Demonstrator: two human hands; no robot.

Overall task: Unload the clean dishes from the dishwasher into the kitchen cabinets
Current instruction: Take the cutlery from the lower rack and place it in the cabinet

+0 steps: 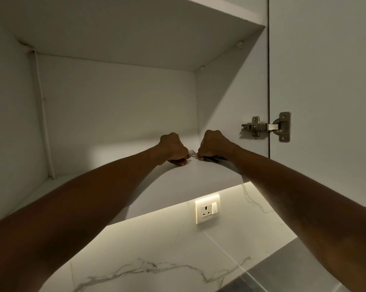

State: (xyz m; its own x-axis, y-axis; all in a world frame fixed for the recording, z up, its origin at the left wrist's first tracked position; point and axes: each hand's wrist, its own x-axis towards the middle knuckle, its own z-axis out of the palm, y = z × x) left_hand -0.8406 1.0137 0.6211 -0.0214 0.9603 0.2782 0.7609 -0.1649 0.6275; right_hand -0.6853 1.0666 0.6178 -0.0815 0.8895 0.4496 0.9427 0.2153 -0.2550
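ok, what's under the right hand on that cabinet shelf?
Cutlery lying on the shelf: fork tines poke out to its left, dark handles to its right. The right hand covers the middle, so the piece count is hidden.

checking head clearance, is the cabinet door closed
No, the cabinet door stands swung open on its hinge, leaving the inside exposed.

Marble wall (lit warmly), white socket.

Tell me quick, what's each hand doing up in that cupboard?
Left hand: fingers curled, resting on the cabinet shelf; cannot tell if it holds anything.
Right hand: closed, gripping cutlery.
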